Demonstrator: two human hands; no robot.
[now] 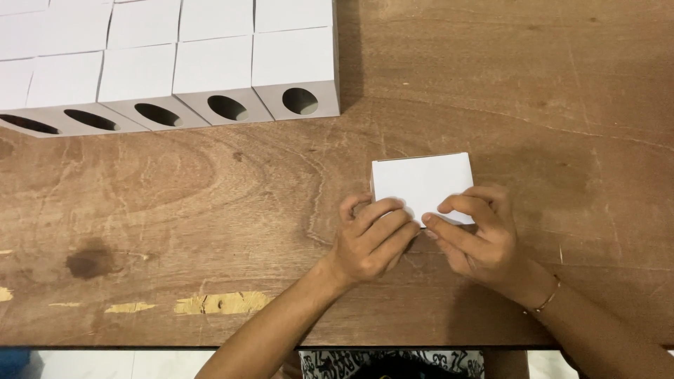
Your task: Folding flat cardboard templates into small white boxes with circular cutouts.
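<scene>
A small white cardboard box sits on the wooden table, right of centre. Both hands press on its near edge. My left hand curls its fingers over the box's lower left corner. My right hand grips the lower right part, thumb and fingers pinched on the edge, a thin bracelet on that wrist. The box's near side is hidden behind my fingers.
Rows of finished white boxes, each with an oval hole in its front face, fill the far left of the table. Worn yellowish patches mark the wood near the front edge.
</scene>
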